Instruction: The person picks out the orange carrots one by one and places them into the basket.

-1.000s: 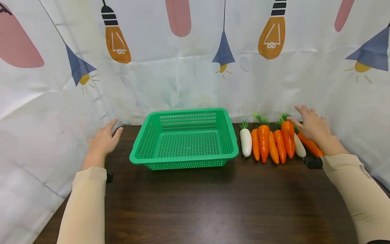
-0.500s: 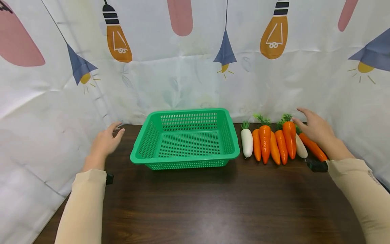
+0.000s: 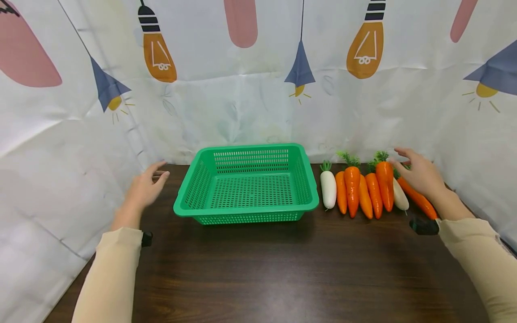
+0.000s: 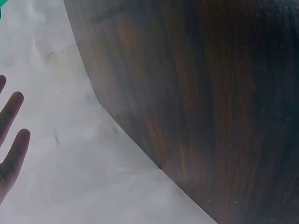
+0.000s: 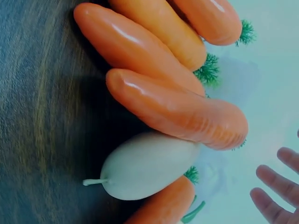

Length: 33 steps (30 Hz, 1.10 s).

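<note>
My right hand (image 3: pixel 420 172) hovers spread, holding nothing, over carrots (image 3: pixel 384 185) right of the green basket (image 3: pixel 247 211); left hand (image 3: pixel 146 188) relaxed left of it. Carrots look light, stiff, glossy-slick; I'd grip mid-body.

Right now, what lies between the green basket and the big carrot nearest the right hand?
In the head view, a white radish and three carrots lie side by side between the green basket and the big carrot beside the right hand.
</note>
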Tool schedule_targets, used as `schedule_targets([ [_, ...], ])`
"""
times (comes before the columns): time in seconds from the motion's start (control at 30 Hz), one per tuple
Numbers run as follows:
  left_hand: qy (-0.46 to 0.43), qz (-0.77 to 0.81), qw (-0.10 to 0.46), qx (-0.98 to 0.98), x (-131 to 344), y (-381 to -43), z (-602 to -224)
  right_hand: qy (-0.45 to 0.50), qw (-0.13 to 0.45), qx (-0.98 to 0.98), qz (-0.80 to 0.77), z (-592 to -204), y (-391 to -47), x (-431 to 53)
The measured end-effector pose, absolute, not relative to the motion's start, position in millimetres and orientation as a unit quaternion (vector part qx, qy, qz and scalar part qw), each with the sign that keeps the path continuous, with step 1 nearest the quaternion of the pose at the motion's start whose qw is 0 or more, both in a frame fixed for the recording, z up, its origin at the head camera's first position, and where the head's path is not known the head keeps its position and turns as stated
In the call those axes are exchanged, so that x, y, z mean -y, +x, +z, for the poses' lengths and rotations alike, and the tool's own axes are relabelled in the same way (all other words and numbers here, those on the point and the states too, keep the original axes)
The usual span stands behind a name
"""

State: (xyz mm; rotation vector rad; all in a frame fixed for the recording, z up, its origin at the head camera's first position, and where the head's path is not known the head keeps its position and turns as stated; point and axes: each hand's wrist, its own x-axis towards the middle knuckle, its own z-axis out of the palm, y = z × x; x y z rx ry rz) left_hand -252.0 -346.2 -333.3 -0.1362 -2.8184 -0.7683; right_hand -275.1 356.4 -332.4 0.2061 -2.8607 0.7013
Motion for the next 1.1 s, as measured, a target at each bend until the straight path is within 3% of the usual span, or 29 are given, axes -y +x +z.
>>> schedule_targets([
  [0.47, -0.066, -0.309, 0.113, 0.942, 339.9, -247.1, -343.0, 0.042, 0.096, 0.928, 0.358, -350.1, -266.6, -353.6],
  [0.9, -0.093, -0.36, 0.17, 0.913, 330.1, -244.1, -353.6, 0.014, 0.117, 0.902, 0.415, -368.6, -269.6, -358.9],
  [1.1, -0.114, -0.444, 0.145, 0.877, 330.3, -248.4, -360.8, 0.02, 0.1, 0.895, 0.434, -375.5, -272.0, -352.4],
])
